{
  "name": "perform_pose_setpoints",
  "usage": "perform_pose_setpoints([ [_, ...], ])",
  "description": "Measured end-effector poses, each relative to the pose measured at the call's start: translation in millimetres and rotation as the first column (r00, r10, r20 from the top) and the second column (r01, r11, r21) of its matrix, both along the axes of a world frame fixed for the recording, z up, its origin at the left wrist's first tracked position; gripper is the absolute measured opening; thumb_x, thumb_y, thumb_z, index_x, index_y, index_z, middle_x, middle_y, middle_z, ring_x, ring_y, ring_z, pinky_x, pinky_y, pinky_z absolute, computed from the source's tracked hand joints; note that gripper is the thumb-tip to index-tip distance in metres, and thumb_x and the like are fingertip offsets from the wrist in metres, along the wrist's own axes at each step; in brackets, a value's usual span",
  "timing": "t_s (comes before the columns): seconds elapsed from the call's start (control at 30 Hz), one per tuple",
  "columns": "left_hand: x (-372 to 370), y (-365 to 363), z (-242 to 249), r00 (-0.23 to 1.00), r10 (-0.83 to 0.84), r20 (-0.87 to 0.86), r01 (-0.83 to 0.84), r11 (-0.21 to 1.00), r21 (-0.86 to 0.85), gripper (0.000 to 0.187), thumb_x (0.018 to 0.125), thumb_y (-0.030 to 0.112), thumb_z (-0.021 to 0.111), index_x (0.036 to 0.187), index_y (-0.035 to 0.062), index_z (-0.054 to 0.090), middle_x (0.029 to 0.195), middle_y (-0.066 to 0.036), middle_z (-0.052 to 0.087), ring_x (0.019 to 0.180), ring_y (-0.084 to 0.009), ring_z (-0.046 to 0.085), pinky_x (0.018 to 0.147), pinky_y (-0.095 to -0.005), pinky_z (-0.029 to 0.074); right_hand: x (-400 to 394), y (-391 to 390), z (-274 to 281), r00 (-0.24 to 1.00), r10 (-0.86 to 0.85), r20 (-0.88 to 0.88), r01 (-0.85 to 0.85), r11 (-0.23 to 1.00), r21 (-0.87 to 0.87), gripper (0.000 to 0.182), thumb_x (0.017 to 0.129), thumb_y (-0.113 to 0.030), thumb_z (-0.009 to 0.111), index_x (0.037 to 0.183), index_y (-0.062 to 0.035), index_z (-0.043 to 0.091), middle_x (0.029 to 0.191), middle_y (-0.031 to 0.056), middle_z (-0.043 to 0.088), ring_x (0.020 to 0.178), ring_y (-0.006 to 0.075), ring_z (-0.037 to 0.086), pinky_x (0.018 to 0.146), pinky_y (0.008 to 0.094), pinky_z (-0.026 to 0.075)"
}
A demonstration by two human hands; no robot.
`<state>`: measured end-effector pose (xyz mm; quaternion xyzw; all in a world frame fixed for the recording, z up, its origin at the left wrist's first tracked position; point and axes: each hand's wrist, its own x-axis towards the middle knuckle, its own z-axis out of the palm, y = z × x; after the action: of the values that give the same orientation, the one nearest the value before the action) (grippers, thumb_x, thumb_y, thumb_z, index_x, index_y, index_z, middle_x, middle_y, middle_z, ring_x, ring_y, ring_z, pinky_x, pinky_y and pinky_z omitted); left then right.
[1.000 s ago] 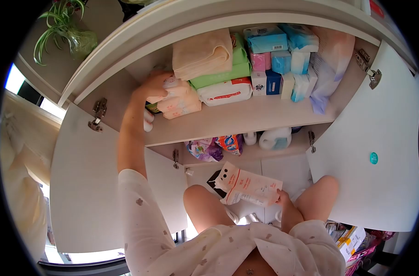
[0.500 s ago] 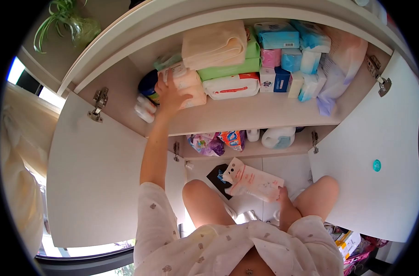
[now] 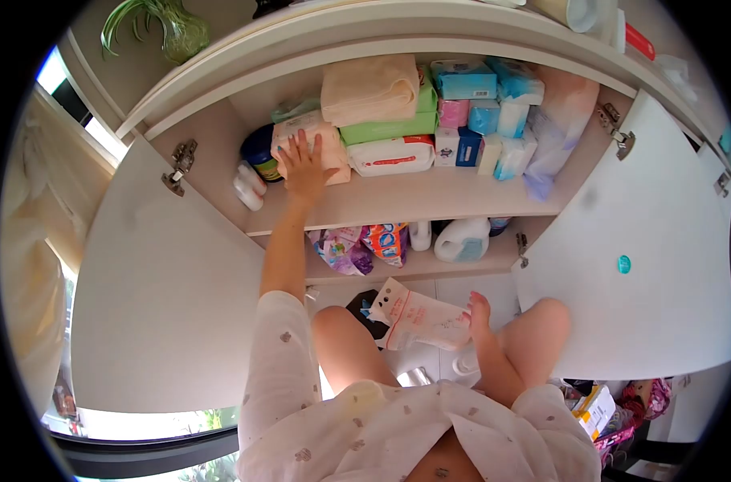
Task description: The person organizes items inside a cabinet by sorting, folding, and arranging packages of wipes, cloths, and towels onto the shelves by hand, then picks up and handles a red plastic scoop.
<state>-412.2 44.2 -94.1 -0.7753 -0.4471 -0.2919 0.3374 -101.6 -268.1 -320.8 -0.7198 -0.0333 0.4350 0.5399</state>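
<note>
My left hand [image 3: 304,170] lies with spread fingers against the front of a peach-coloured soft pack [image 3: 287,131] on the upper cupboard shelf. A dark blue tub [image 3: 258,149] and small white bottles [image 3: 250,188] stand left of that pack. To its right is a white wipes pack [image 3: 391,158] with a red edge. Low between my knees, my right hand [image 3: 479,313] grips the right end of a pale pink and white plastic packaging bag [image 3: 426,319] with red print. The bag's left end has punched holes and overlaps a black flat piece [image 3: 364,309].
A folded cream towel [image 3: 369,90], green packs [image 3: 390,128] and several blue boxes and packs [image 3: 464,82] fill the shelf. Detergent bags [image 3: 343,249] and a white jug [image 3: 462,239] stand below. The left door [image 3: 161,289] and right door [image 3: 639,233] are swung outward.
The view has shifted, moving most things slightly left. My left hand has slid rightward across the peach pack, fingers more upright. My right hand has risen a little at the bag's end.
</note>
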Motion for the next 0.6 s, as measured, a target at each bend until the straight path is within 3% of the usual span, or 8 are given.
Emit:
perform_pose_setpoints([
  [0.07,-6,-7,8,0.999,-0.015,-0.031,0.013,0.997,-0.071,0.088,0.068,0.052,0.057,0.135,0.0117,0.016,0.137,-0.021,0.012,0.124,-0.0407,0.015,0.095,-0.0604,0.011,8,-7,27,0.988,0.112,-0.109,-0.081,0.965,0.251,0.031,0.076,-0.019,0.049,0.105,-0.0084,0.05,0.111,0.0059,0.047,0.092,0.0246,0.05,0.074,0.0399,0.044],
  [0.27,-28,-44,18,0.999,-0.034,-0.015,0.032,0.993,-0.117,0.084,0.068,0.046,0.061,0.134,0.0118,0.02,0.138,-0.018,0.012,0.125,-0.0382,0.014,0.096,-0.0575,0.014,36,-1,122,0.938,0.341,-0.059,-0.288,0.865,0.412,0.039,0.079,-0.03,0.05,0.112,-0.009,0.046,0.109,0.0059,0.049,0.096,0.0245,0.05,0.079,0.0393,0.043],
  [0.33,-32,-49,15,0.95,-0.016,0.312,0.029,0.999,-0.039,0.081,0.069,0.037,0.064,0.133,0.0105,0.022,0.138,-0.019,0.012,0.124,-0.0402,0.015,0.096,-0.0568,0.016,37,21,149,0.912,0.41,-0.008,-0.342,0.771,0.537,0.043,0.08,-0.04,0.049,0.112,-0.0107,0.042,0.113,0.007,0.048,0.095,0.0237,0.05,0.077,0.0392,0.043],
  [0.37,-35,-45,10,0.949,-0.014,0.316,0.027,0.999,-0.039,0.081,0.069,0.037,0.064,0.133,0.0105,0.022,0.138,-0.019,0.012,0.124,-0.0402,0.015,0.096,-0.0568,0.016,31,35,181,0.899,0.437,-0.025,-0.36,0.773,0.523,0.048,0.079,-0.043,0.049,0.113,-0.01,0.041,0.114,0.0088,0.048,0.094,0.0244,0.051,0.078,0.0395,0.043],
  [0.43,-40,-32,0,0.759,-0.179,0.626,0.186,0.981,0.054,0.082,0.068,0.031,0.066,0.132,0.0075,0.022,0.138,-0.02,0.011,0.123,-0.0424,0.015,0.095,-0.0575,0.018,15,79,235,0.861,0.508,-0.006,-0.414,0.709,0.571,0.059,0.077,-0.049,0.05,0.117,-0.0084,0.037,0.114,0.0125,0.047,0.094,0.0257,0.051,0.079,0.0418,0.042],
  [0.47,-39,-31,1,0.757,-0.18,0.628,0.184,0.981,0.058,0.082,0.068,0.031,0.066,0.132,0.0075,0.022,0.138,-0.02,0.011,0.123,-0.0424,0.015,0.095,-0.0575,0.018,9,106,255,0.835,0.549,0.036,-0.445,0.636,0.631,0.064,0.076,-0.051,0.05,0.12,-0.0076,0.034,0.114,0.0143,0.047,0.094,0.0264,0.051,0.08,0.0437,0.041],
  [0.57,-32,-33,17,0.767,-0.131,0.628,0.192,0.981,-0.03,0.086,0.066,0.031,0.069,0.134,0.0135,0.02,0.138,-0.021,0.01,0.123,-0.0437,0.015,0.092,-0.0605,0.02,-28,183,321,0.83,0.558,0.017,-0.444,0.642,0.625,0.082,0.071,-0.054,0.055,0.126,-0.0037,0.023,0.12,0.0173,0.041,0.101,0.0293,0.047,0.083,0.047,0.039],
  [0.6,-24,-42,30,0.899,-0.034,0.436,0.104,0.985,-0.138,0.087,0.065,0.033,0.069,0.134,0.0185,0.018,0.138,-0.02,0.01,0.123,-0.0436,0.015,0.09,-0.0625,0.021,-38,212,331,0.831,0.555,0.045,-0.464,0.645,0.608,0.089,0.067,-0.056,0.058,0.127,-0.0021,0.02,0.122,0.0183,0.039,0.104,0.0302,0.045,0.084,0.0475,0.038],
])
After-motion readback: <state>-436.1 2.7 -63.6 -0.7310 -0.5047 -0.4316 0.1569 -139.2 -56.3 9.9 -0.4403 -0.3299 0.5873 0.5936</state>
